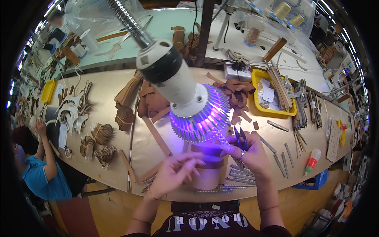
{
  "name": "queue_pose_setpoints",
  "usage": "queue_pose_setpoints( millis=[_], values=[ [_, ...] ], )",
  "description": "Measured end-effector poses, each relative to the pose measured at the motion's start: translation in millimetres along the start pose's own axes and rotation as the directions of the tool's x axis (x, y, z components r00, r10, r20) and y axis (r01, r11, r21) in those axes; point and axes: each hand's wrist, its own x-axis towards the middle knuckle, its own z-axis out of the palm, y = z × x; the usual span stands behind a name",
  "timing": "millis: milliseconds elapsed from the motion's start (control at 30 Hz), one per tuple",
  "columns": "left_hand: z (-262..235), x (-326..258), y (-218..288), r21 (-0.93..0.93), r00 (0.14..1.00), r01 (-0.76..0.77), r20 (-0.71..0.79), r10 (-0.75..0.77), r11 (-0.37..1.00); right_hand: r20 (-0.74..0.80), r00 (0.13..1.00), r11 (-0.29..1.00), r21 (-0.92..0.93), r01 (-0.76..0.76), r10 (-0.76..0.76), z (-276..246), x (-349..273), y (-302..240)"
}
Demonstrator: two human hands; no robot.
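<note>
While the left hand [173, 172] spreads open, the right hand's [248, 152] grip pinches seemingly dark scissors [240, 138].

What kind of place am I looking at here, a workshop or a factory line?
Likely a leather-goods or footwear workshop: stacks of cut brown pieces cover the long workbench, a yellow tray holds strips, and another worker sits at the same bench.
</note>
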Motion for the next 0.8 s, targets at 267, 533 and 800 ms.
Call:
queue_pose_setpoints(
  millis=[267,533,800],
  values=[
    [-19,26,-19,0.031,0.935,-0.244,-0.258,0.243,0.969,0.069,0.995,0.997,0.007,-0.080,0.079,13,29,1],
    [-12,35,-17,-0.025,0.962,-0.227,-0.160,0.220,0.974,-0.200,0.976,0.852,0.493,0.175,-0.084,27,39,7],
    [21,35,-18,-0.136,0.959,-0.245,-0.179,0.219,0.960,-0.521,0.828,0.847,0.328,0.419,-0.207,50,30,21]
  ],
)
